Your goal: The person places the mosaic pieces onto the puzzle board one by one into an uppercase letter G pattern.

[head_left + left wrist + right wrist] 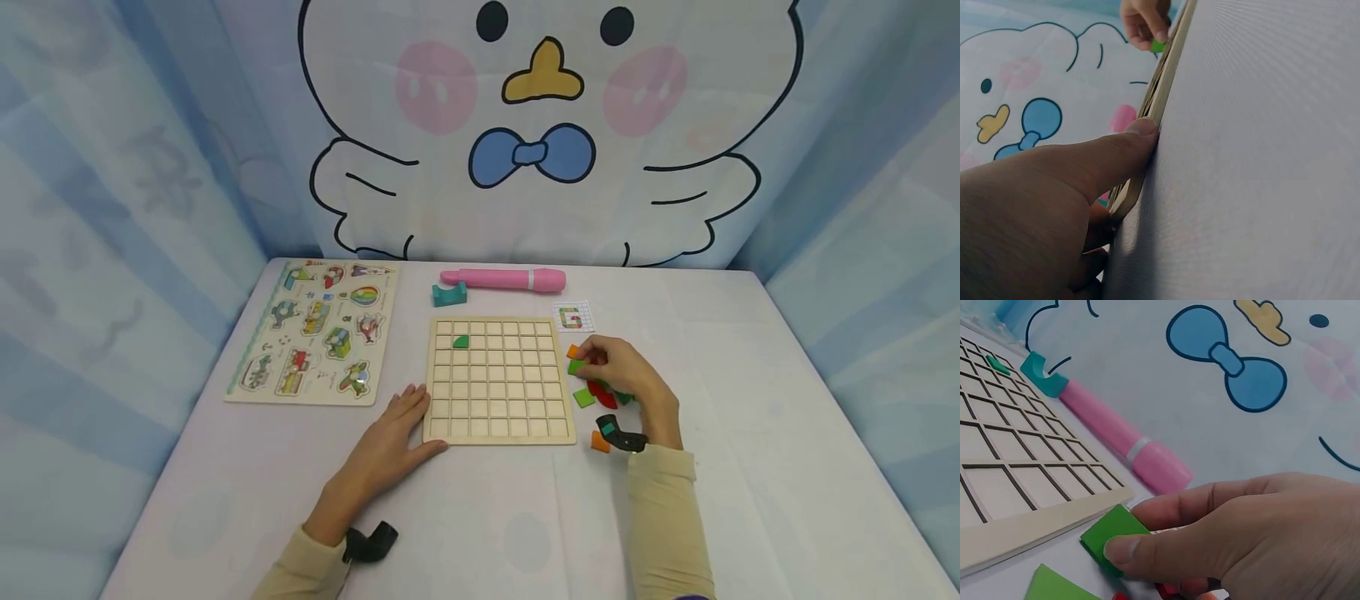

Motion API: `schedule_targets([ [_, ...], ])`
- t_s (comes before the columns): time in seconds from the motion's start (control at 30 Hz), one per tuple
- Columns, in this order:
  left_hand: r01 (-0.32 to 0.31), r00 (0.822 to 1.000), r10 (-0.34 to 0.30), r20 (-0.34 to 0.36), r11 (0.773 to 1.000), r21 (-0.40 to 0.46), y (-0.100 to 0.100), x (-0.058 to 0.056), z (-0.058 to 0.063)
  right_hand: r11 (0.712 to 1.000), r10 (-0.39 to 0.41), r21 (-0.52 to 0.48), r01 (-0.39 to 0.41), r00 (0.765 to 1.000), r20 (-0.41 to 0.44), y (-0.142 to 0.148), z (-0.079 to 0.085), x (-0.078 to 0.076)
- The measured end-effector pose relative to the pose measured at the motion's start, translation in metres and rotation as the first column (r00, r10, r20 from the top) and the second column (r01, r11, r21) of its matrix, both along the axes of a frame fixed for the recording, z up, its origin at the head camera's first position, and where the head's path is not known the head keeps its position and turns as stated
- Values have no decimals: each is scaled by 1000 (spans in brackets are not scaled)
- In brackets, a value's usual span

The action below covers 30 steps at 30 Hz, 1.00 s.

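A wooden grid board (pixel 492 442) lies flat with one dark green quarter-round piece (pixel 461 342) in a cell near its upper left. My left hand (pixel 392 439) rests at the board's near left corner, fingers along the left side and thumb against the near edge (pixel 1164 94). Beside the right edge, my right hand (pixel 624 367) pinches a green square tile (pixel 1116 536) between thumb and fingers. Under and around that hand lie a light green tile (pixel 584 398), red pieces (pixel 604 397), and orange pieces (pixel 600 442); the hand partly hides this pile.
A small pattern card (pixel 573 317) lies off the board's far right corner. Behind the board are a pink pen-shaped stick (pixel 502 280) and a teal holder (pixel 449 294). A picture puzzle board (pixel 303 335) lies to the left. A curtain with a cartoon bird backs the table.
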<state>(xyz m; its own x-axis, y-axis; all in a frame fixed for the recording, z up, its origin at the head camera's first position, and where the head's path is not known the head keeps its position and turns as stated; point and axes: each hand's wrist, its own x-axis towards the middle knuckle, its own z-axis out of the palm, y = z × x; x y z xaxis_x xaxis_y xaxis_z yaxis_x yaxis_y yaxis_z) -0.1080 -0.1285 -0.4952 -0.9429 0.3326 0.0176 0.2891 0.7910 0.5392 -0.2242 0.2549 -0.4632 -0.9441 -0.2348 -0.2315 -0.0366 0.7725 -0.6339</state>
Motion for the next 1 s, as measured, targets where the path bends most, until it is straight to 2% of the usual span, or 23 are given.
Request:
schedule_targets([
  [0.13,2,1000,-2,-1,1000,2,0,-1,-1,1000,-13,-12,13,1000,-22,-3,1,0],
  [0.47,4,1000,-4,-7,1000,12,-1,0,-1,997,-50,-72,41,989,-138,-20,2,0],
  [0.73,7,1000,-7,-5,1000,9,-1,0,-1,995,-33,-104,9,974,-226,-42,3,-4],
  [1.0,5,1000,-5,-6,1000,13,0,0,-1,994,36,-83,-66,945,-324,-68,-1,-8],
])
